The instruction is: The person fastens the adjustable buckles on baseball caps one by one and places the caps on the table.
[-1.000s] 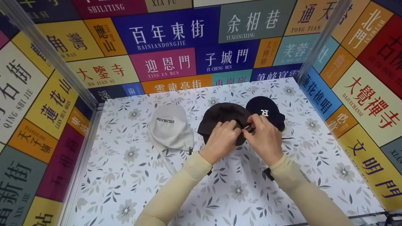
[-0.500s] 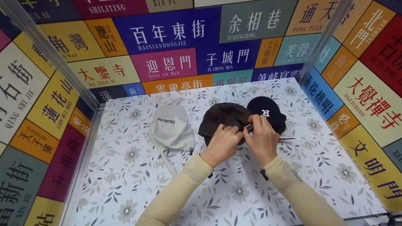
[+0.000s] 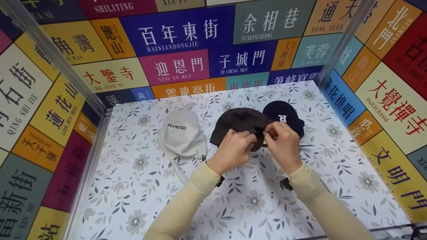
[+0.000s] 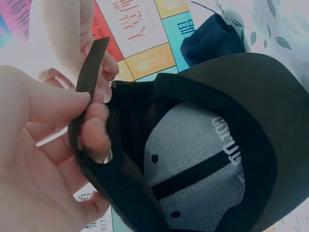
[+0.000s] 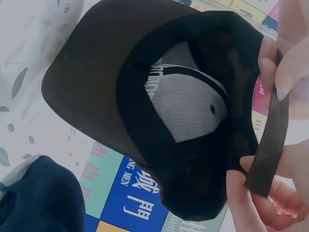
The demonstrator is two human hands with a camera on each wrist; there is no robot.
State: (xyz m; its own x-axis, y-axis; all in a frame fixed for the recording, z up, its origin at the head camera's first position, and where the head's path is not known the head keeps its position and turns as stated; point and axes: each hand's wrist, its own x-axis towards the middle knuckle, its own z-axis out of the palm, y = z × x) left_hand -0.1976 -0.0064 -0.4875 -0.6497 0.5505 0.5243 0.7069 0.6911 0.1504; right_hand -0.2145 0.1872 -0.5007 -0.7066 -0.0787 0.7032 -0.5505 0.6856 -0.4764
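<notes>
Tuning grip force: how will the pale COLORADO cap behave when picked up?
The pale cap will probably flex: its cloth shows soft folds. Its strap may dangle, since it trails out across the table.

A pale fabric cap lettered COLORADO (image 3: 181, 140) and a rounded navy cap bearing a white R (image 3: 290, 114) lay on a white, grey-flowered tabletop (image 3: 126, 193). Multicoloured rectangular panels with Chinese characters (image 3: 176, 38) rose behind.
</notes>
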